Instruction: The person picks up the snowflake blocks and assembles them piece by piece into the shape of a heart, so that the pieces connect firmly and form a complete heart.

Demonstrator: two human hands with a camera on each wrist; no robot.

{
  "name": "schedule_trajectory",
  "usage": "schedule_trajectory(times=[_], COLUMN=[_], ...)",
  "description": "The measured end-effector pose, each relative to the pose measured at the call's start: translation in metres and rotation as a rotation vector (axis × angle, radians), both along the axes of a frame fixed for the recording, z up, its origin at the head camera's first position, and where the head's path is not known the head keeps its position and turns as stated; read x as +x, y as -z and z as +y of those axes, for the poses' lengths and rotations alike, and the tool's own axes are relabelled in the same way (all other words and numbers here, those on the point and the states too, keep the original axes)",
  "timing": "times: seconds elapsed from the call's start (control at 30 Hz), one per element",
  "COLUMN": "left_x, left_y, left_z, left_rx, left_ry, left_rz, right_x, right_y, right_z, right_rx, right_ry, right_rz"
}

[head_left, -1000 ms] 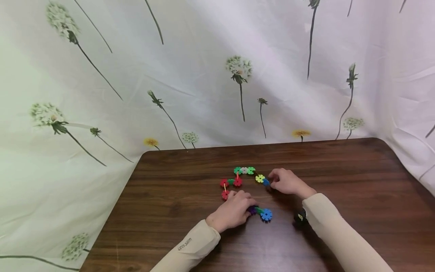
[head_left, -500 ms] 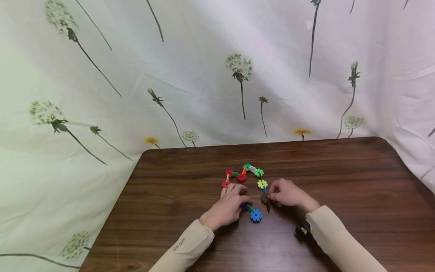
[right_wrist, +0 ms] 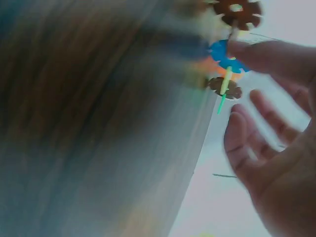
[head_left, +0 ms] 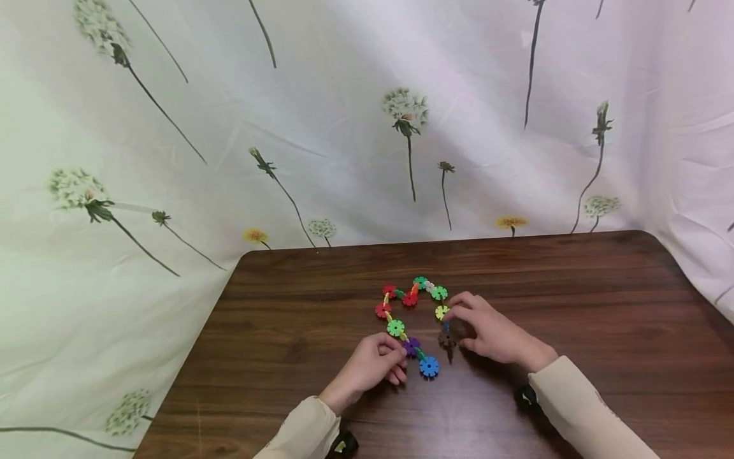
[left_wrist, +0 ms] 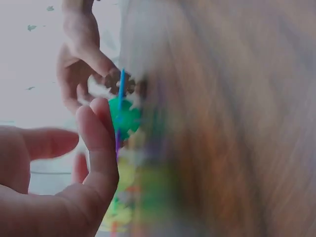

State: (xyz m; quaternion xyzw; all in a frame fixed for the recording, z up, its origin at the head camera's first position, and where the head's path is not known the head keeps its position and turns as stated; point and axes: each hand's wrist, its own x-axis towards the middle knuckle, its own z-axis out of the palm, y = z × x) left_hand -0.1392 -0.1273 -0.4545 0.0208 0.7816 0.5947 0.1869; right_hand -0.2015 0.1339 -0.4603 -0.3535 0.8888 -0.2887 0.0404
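Observation:
A chain of interlocked notched plastic discs lies on the table, bent into a heart-like outline with a gap at its lower right. Its left end has a light green disc, a purple disc and a flat blue disc. A brown disc ends the right side, below an edge-on blue disc and a yellow disc. My left hand is beside the purple disc, thumb and fingertips apart in the left wrist view. My right hand has fingers spread, one finger overlapping the blue disc in the right wrist view.
The dark wooden table runs back to a white dandelion-print cloth. Red discs and green discs form the chain's far part. Both wrist views are partly blurred.
The chain's right side has swung downward, bringing the brown disc nearer the flat blue disc. My left hand has drawn back to the lower left, uncovering the light green disc. My right-hand fingers have spread.

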Motion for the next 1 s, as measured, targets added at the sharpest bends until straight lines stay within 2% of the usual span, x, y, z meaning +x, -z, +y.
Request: schedule_trajectory(times=[0.07, 0.13, 0.3, 0.47, 0.63, 1.0], left_x=[0.003, 0.005, 0.009, 0.01, 0.01, 0.004], left_y=[0.002, 0.005, 0.01, 0.012, 0.018, 0.022], left_z=[0.003, 0.006, 0.014, 0.016, 0.018, 0.015], left_rx=[0.107, 0.157, 0.208, 0.199, 0.197, 0.279], left_ry=[-0.044, -0.071, -0.062, -0.024, 0.012, -0.005], left_rz=[-0.116, -0.184, -0.278, -0.315, -0.321, -0.375], right_x=[0.001, 0.002, 0.003, 0.006, 0.008, 0.01], right_y=[-0.001, -0.001, -0.001, 0.001, 0.003, 0.003], right_z=[-0.002, -0.004, -0.008, -0.012, -0.017, -0.024], right_rx=[0.053, 0.099, 0.138, 0.115, 0.138, 0.143], right_ry=[-0.051, -0.095, -0.142, -0.15, -0.134, -0.125], right_rz=[0.046, 0.068, 0.085, 0.117, 0.133, 0.185])
